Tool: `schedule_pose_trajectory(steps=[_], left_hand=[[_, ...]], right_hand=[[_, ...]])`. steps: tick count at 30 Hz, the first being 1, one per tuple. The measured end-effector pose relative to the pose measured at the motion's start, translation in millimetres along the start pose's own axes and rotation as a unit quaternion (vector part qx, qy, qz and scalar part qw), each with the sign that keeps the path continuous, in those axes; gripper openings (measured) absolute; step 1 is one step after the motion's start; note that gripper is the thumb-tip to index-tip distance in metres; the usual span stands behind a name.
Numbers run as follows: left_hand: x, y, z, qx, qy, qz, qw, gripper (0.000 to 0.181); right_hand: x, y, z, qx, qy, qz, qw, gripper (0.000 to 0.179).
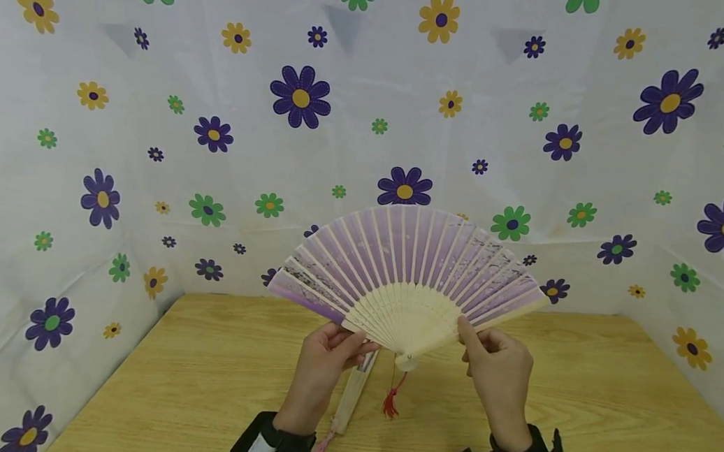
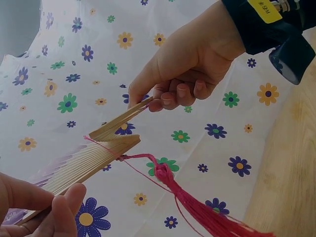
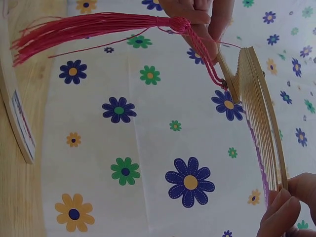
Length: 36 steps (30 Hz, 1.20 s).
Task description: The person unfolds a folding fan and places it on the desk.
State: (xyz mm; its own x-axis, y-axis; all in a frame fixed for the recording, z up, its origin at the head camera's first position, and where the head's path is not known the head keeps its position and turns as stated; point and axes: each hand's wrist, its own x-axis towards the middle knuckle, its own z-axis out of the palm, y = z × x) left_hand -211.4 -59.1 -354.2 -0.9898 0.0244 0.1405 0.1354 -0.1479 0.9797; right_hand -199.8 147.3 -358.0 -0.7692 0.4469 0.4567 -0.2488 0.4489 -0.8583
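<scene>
A lilac folding fan with pale wooden ribs and a blossom pattern is spread wide above the table in the head view. My left hand pinches its left edge, thumb in front. At the opposite edge, my right hand pinches the outer rib between thumb and fingers. From the pivot hangs a red tassel, seen closer in the left wrist view as a pinkish-red tassel. Below and behind my left hand, a folded fan with a pink tassel lies on the table, partly hidden.
The wooden table extends to both sides beneath the hands. Behind and beside it hangs a white cloth printed with purple, green and yellow flowers. Dark straps with devices sit on both wrists.
</scene>
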Motion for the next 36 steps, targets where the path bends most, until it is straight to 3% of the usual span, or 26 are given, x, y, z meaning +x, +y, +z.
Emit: schedule_pose_trajectory(steps=[7, 13, 21, 29, 36], left_hand=[[-0.3, 0.4, -0.2, -0.007, -0.002, 0.002, 1.0000, 0.022], [-0.1, 1.1, -0.3, -0.014, 0.011, 0.006, 0.9998, 0.020], [0.1, 2.5, -1.2, -0.030, 0.029, 0.013, 0.9991, 0.019], [1.0, 0.8, -1.8, -0.041, 0.029, 0.016, 0.9986, 0.015], [0.7, 0.9, -2.4, -0.044, 0.035, 0.021, 0.9982, 0.017]], right_hand=[[-0.1, 1.0, 0.2, 0.003, 0.003, -0.003, 1.0000, 0.035], [0.5, 0.1, -0.8, 0.054, -0.020, 0.026, 0.9980, 0.036], [4.2, -2.7, -4.8, 0.158, -0.082, 0.149, 0.9727, 0.030], [5.4, -4.3, -5.9, 0.173, -0.102, 0.169, 0.9650, 0.030], [5.9, -4.2, -8.8, 0.225, -0.144, 0.210, 0.9405, 0.036]])
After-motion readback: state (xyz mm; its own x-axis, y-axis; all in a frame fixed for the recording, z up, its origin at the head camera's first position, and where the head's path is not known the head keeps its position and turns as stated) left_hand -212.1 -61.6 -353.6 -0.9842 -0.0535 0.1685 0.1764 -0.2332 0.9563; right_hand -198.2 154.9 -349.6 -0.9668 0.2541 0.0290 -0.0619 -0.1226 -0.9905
